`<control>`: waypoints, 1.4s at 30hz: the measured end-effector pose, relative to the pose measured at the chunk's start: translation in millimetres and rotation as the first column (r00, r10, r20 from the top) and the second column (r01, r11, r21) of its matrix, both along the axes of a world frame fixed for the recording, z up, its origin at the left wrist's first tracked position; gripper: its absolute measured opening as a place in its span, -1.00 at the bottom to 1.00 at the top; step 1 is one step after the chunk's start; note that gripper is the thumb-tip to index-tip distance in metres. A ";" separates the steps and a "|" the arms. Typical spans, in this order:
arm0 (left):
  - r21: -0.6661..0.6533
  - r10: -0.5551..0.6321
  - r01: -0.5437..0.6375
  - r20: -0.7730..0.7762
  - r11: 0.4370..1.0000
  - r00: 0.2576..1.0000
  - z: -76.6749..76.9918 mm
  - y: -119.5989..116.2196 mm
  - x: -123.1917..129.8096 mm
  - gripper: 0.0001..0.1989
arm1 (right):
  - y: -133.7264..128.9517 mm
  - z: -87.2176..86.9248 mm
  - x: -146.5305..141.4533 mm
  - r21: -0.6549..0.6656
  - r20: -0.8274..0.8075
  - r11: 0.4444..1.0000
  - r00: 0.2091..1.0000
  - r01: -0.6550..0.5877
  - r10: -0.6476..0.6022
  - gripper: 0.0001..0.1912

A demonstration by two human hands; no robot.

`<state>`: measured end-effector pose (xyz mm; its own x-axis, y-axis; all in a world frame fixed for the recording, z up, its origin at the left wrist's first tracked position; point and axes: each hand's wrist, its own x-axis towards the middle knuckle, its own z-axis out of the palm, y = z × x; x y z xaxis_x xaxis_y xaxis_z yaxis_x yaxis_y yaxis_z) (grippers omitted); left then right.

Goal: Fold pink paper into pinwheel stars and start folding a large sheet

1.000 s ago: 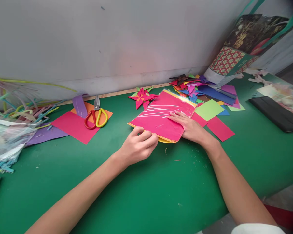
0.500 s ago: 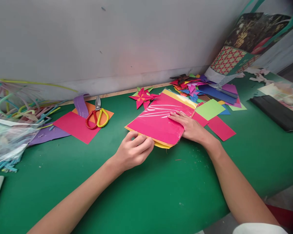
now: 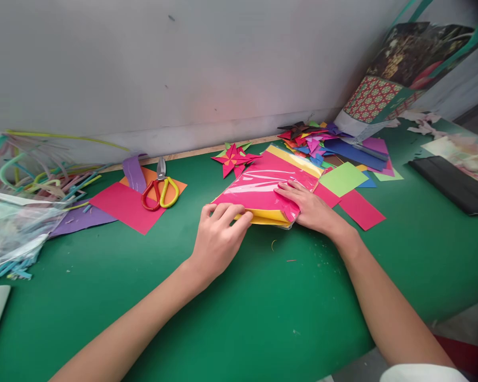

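A clear plastic packet of pink and yellow paper point(image 3: 255, 185) lies on the green table point(image 3: 239, 318). Its near edge is folded up, with the yellow layer showing. My left hand point(image 3: 219, 239) is closed on that folded edge, fingers over the top. On the packet's right side my right hand point(image 3: 305, 204) rests flat with its fingers stretched out. Just behind the packet is a pink folded-paper star point(image 3: 231, 157). Left of it, scissors with red and yellow handles point(image 3: 161, 170) lie across orange paper and a pink sheet point(image 3: 123, 208).
Far left are a clear bag point(image 3: 19, 220) and a tangle of coloured strips. Loose green point(image 3: 344, 179) and pink paper lies right of the packet, with a pile of folded paper pieces point(image 3: 302, 138) behind. A patterned bag point(image 3: 382, 101) and black case point(image 3: 454, 183) stand farther right.
My left hand has risen and moved slightly forward, lifting the packet's near edge and folding it over the pink surface. The right hand stays in place.
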<state>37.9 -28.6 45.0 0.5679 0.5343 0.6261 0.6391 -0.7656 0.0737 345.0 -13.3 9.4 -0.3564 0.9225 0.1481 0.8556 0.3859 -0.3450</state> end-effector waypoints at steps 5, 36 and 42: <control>-0.063 -0.044 0.044 0.011 0.997 0.999 -2.9 5.1 -0.1 -0.89 | -4.0 4.7 1.5 -0.078 -0.001 0.996 0.999 -0.032 0.033 -0.25; -0.010 -0.140 0.140 -0.033 0.990 0.990 15.9 24.1 -13.1 -0.78 | -26.2 28.9 -57.3 -0.268 -0.583 0.960 0.806 -0.078 -0.097 -0.76; 0.006 -0.172 0.173 -0.084 0.985 0.982 19.0 25.5 -17.0 -0.79 | -25.5 25.1 -62.6 -0.294 -0.500 0.955 0.858 -0.046 -0.113 -0.66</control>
<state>20.9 -3.0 64.0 0.7011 0.4159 0.5793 0.5008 -0.8654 0.0153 282.4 -38.8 34.5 -0.2726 0.9617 0.0275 0.5405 0.1767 -0.8226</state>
